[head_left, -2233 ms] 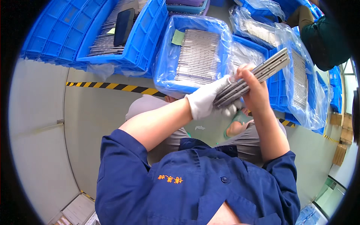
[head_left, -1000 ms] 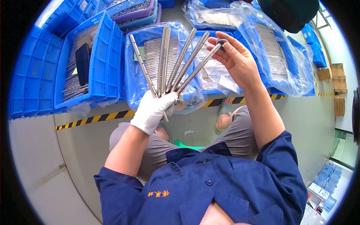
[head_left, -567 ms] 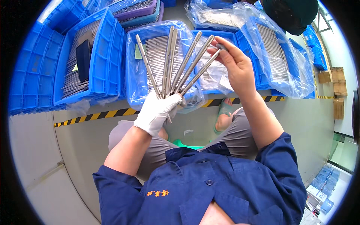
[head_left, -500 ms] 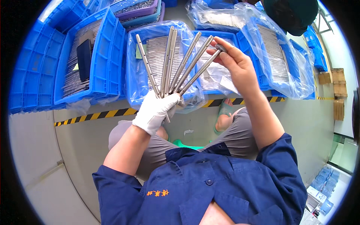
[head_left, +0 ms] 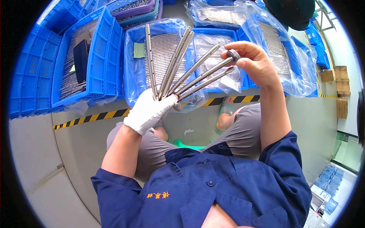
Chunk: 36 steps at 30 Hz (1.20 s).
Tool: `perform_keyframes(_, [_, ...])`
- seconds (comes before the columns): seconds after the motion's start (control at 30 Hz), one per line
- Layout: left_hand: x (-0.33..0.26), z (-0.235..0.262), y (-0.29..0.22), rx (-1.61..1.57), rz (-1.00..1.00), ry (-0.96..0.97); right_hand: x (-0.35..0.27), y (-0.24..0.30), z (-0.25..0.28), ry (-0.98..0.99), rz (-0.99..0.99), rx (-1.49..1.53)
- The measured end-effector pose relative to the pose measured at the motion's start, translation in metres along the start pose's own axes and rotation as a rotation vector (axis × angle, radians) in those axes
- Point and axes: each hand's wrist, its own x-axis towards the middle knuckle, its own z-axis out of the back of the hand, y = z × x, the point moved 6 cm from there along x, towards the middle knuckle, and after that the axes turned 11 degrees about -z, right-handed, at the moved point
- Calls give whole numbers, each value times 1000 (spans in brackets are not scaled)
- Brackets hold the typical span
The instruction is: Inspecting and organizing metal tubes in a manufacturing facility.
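Note:
My left hand (head_left: 149,109), in a white glove, is closed around the lower ends of several slim metal rods (head_left: 178,59). They spread upward like a fan, with small holes along their sides. Between the thumb and fingers of my bare right hand (head_left: 259,64) is a dark round knob (head_left: 234,56) with a ridged edge. The knob is at the upper end of the second rod from the right; whether it is seated on that end I cannot tell. Just below, the rightmost rod's tip is bare.
In front stands a plastic-lined blue crate (head_left: 131,81) of rods. Another blue crate (head_left: 97,57) at left holds rods and a dark phone-like slab (head_left: 80,60). More lined crates stand at right. Black-and-yellow tape (head_left: 114,114) crosses the floor; a dark rounded shape (head_left: 292,13) is at top right.
The knob has gone from the rightmost rod's end to the end of the rod beside it. My right hand has moved right, my left slightly left, and the rods fan wider.

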Motion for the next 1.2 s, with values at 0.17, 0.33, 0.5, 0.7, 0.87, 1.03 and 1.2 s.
perform_keyframes(0.17, [1, -1, -3, 97, -22, -14, -4, 1, 0, -46, -43, -121])
perform_keyframes(0.33, [1, -1, -1, 113, -17, 4, -5, 0, -3, -93, -79, -165])
perform_keyframes(0.5, [3, -5, -7, 168, -83, 25, -4, 1, 24, -232, -78, 22])
perform_keyframes(0.7, [0, -12, -13, 234, -45, 97, 3, -12, 2, -4, -137, 161])
perform_keyframes(0.87, [0, -10, -4, 296, -125, 87, -1, -10, 7, -70, -143, -118])
perform_keyframes(1.03, [0, -10, 1, 277, -93, 96, 2, -22, -2, -41, -219, 14])
perform_keyframes(1.2, [-2, -8, -2, 170, -36, 71, 2, -17, 0, -104, -194, -25])
